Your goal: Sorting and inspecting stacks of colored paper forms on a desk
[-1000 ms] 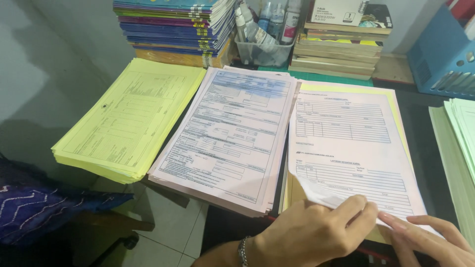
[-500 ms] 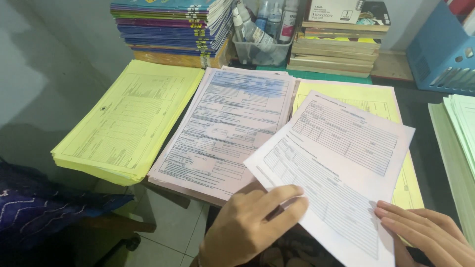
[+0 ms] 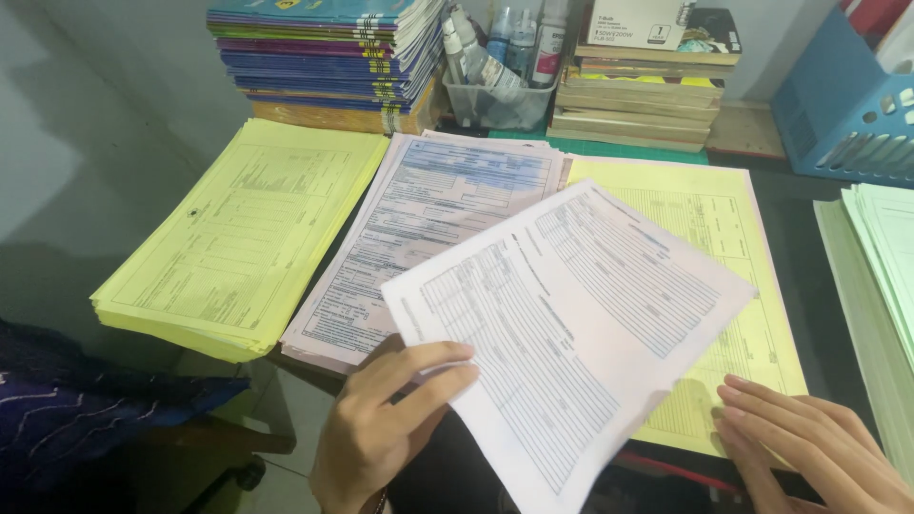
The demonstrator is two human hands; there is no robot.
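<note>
Pink form sheet [image 3: 571, 324] pinched in left hand [image 3: 381, 419]

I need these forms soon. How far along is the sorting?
Two sorted piles look well built: a thick yellow stack and a pink stack beside it. In hand: the left hand holds one pale pink sheet over the pink stack. Left: a yellow sheet heads the source pile under the right hand.
</note>
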